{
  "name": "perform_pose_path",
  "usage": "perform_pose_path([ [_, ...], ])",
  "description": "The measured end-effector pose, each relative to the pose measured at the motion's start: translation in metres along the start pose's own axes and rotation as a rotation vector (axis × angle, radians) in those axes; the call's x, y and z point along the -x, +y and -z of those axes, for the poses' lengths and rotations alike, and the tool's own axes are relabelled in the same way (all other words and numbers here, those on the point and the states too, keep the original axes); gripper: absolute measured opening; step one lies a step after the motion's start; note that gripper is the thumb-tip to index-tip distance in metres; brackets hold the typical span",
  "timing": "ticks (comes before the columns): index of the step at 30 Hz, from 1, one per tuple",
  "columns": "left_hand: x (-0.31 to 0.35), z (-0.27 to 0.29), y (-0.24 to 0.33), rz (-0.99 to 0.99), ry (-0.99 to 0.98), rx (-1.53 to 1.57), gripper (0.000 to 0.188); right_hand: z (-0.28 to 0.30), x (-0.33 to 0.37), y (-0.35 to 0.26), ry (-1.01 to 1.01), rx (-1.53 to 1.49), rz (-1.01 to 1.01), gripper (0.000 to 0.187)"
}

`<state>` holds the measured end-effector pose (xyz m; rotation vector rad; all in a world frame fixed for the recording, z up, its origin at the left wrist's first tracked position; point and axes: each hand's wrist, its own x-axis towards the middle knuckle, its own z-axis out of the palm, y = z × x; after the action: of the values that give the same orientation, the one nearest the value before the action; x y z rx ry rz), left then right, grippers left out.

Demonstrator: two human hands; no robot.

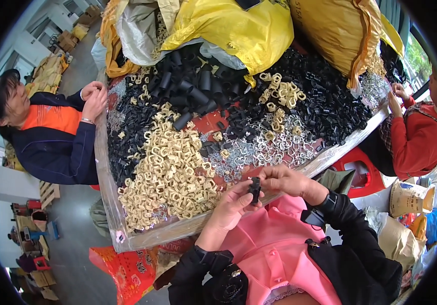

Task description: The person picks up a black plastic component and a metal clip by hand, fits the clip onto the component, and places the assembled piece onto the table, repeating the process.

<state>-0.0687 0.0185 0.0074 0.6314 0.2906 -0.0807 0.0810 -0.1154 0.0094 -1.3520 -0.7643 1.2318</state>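
Note:
Just over the table's near edge, my left hand [230, 207] pinches a small black plastic part [254, 189] upright between thumb and fingers. My right hand [288, 181] comes in from the right with its fingertips pressed together at the top of that part. Whatever those fingertips hold is too small to make out. Beyond my hands lie a heap of cream plastic clips [170, 170], bent silver metal hooks [284, 145] and a pile of small metal bits [233, 155]. Small black parts [325, 101] spread over the right side of the table.
Larger black tubes [193, 91] lie near yellow sacks [228, 30] at the back. A wooden rim [162, 231] edges the table. One person [51, 132] works at the left side, another [416, 127] at the right. A red stool [363, 173] stands at the right.

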Motion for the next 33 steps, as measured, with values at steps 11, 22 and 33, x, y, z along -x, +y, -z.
perform_pose_path([
  [11,-0.011,0.000,-0.010,0.030,-0.050,0.082,0.032,-0.012,0.012,0.013,-0.003,-0.521,-0.163,0.006],
  [22,-0.007,0.002,-0.009,0.008,-0.005,0.114,0.031,-0.014,0.012,0.004,0.168,0.036,0.065,0.003],
  [33,-0.004,-0.016,-0.003,0.017,0.112,-0.010,0.028,-0.026,0.017,-0.035,0.248,1.071,0.672,0.016],
])
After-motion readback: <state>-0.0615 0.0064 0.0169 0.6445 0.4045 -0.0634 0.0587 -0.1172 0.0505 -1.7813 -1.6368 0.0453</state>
